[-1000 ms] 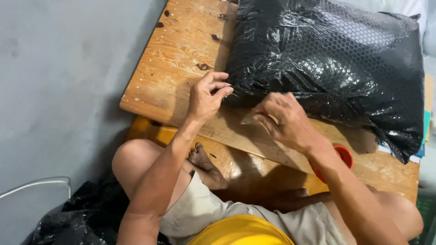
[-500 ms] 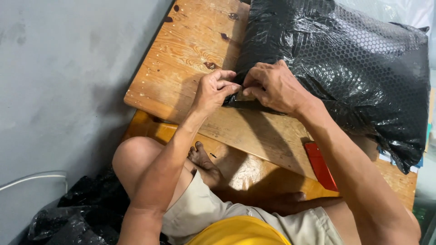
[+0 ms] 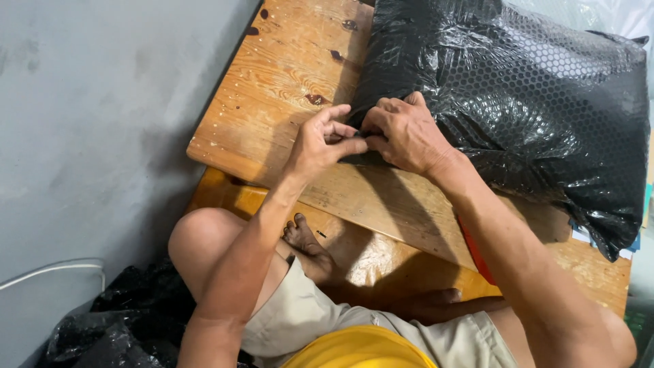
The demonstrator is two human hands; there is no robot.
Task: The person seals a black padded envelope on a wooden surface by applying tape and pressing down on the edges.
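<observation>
- So the big thing here is a black bubble-wrap parcel (image 3: 518,116), plump like a pillow, lying on a low wooden table (image 3: 286,88). It covers the table's far right part and hangs a bit past the right edge.
- Left hand (image 3: 320,140) sits right at the parcel's near-left corner. Thumb and index finger are pressed together in a pinch, the other fingers curled loosely above. It looks like it's nipping the edge of the black wrap, but whatever's between the fingertips is too small to make out.
- Right hand (image 3: 402,133) is just beside the left one, touching it fingertip to fingertip at that same corner. Fingers are bent and closed down on the wrap, knuckles up, palm resting on the parcel's lower edge.
- Both forearms come up from the bottom of the view and meet at that corner, so the hands are basically together, not spread apart.
- Bare table wood shows to the left of the parcel, with a few dark knots.
- Below the parcel, under the table's near edge, there's a bare foot (image 3: 310,249) and a knee, plus khaki shorts (image 3: 306,317).
- A bit of something red (image 3: 475,251) peeks out beside the right forearm, can't tell what it is.
- Crumpled black plastic (image 3: 116,324) lies on the floor, well to the lower left of the parcel, against a grey wall (image 3: 88,123).
</observation>
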